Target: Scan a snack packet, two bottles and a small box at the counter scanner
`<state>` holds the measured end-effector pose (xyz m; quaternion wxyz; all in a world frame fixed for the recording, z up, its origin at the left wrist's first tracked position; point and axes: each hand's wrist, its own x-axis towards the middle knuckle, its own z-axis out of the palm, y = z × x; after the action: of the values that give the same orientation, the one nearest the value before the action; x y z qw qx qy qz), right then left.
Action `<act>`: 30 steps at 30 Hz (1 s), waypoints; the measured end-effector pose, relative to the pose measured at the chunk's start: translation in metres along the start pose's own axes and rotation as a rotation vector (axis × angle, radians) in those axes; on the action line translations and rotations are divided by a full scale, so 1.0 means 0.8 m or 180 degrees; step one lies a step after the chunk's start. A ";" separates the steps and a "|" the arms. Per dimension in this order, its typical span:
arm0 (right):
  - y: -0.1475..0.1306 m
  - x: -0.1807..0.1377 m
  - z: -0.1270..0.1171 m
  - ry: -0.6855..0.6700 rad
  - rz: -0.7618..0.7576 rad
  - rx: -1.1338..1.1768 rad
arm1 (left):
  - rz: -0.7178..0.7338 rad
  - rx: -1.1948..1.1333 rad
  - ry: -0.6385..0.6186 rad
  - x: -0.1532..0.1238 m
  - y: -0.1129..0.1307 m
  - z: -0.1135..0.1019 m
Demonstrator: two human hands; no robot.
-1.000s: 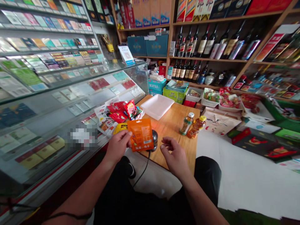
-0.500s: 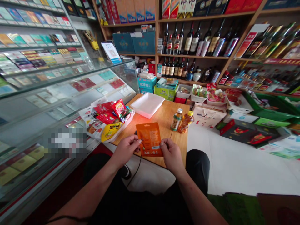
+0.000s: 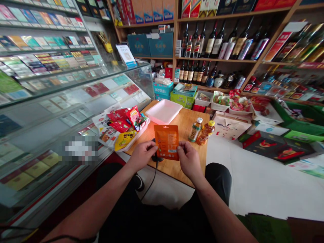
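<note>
An orange snack pouch [image 3: 166, 141] stands upright over the near edge of a small wooden table [image 3: 186, 125], its printed back facing me. My left hand [image 3: 142, 155] pinches its left edge and my right hand [image 3: 188, 159] pinches its right edge. Behind the pouch, mostly hidden, sits a dark scanner [image 3: 155, 156] with a black cable [image 3: 149, 184] running down off the table toward me.
A tray of snack packets [image 3: 121, 128] lies at the table's left, an empty white tray [image 3: 164, 111] at the back, two small bottles [image 3: 201, 130] at the right. A glass display counter [image 3: 58, 111] runs along the left. Bottle shelves [image 3: 220, 44] and boxes fill the back and right.
My right hand rose from hovering low and took the pouch's right edge. The pouch, first held by the left hand alone, is now held upright by both hands over the scanner.
</note>
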<state>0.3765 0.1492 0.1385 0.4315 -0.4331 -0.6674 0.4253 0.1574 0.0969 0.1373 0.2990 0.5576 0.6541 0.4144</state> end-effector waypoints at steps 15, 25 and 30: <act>-0.054 0.103 0.118 -0.0653 -0.1314 -0.0845 | 0.0081 0.0627 0.1241 -0.006 -0.039 -0.115; -0.044 0.146 0.243 -0.1284 -0.1359 -0.1378 | -0.0614 0.1125 0.1533 -0.025 -0.111 -0.155; -0.038 0.159 0.295 -0.1609 -0.1106 -0.0876 | -0.0844 0.1384 0.1474 -0.032 -0.149 -0.160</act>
<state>0.1153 0.2158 0.1312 0.2558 -0.2479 -0.8683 0.3452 -0.0041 0.0407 0.0923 0.0680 0.4095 0.8445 0.3384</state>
